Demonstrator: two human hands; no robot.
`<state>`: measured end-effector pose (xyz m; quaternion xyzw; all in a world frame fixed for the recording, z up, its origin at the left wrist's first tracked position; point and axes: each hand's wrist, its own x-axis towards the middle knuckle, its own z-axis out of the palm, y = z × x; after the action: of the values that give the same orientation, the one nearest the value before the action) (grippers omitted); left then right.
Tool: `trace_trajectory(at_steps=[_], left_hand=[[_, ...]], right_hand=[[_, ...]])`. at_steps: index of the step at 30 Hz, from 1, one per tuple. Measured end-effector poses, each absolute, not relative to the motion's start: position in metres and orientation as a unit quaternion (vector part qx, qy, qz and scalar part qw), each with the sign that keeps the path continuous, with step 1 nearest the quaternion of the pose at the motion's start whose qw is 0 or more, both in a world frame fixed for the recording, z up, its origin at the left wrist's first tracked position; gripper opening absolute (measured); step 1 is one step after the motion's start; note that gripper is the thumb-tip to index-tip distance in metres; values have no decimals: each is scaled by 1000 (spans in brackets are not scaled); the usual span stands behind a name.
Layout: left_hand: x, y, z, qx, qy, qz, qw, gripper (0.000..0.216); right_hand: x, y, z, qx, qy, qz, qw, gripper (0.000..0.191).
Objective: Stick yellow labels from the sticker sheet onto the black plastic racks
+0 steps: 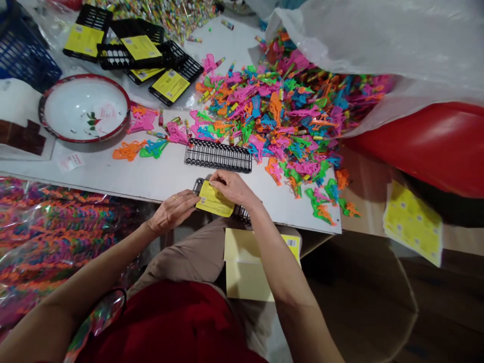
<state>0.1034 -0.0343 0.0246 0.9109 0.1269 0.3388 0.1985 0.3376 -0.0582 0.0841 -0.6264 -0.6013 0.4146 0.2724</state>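
At the table's front edge lies a yellow printed card (pixel 214 200) on a black plastic rack (pixel 244 214), which shows only at its ends. My left hand (pixel 176 210), with a ring on one finger, grips the left end of the rack, its fingertips at the card's edge. My right hand (pixel 233 187) reaches over the top of the card and pinches its upper edge between thumb and fingers. Just beyond my hands lies a second black slotted rack (pixel 218 156) with no card on it. More yellow cards (pixel 249 280) rest on my lap under my right forearm.
A heap of colourful small plastic toys (pixel 272 111) covers the table's right side, under a white sack (pixel 355 40). A red-rimmed enamel basin (pixel 85 108) stands left. Black racks with yellow cards (pixel 172 84) are piled behind. Bagged toys (pixel 56 252) lie below left.
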Motion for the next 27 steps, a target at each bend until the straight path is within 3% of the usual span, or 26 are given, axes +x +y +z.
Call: trace_trajectory(at_steps=[12,27], left_hand=[[103,-35,20,927,125,319,152,38],[101,-37,16,928,129,310,163,38]], right_hand=[[335,-55,84,-631,-617,396,253,9],[338,-52,79,-629,-616,403,248,8]])
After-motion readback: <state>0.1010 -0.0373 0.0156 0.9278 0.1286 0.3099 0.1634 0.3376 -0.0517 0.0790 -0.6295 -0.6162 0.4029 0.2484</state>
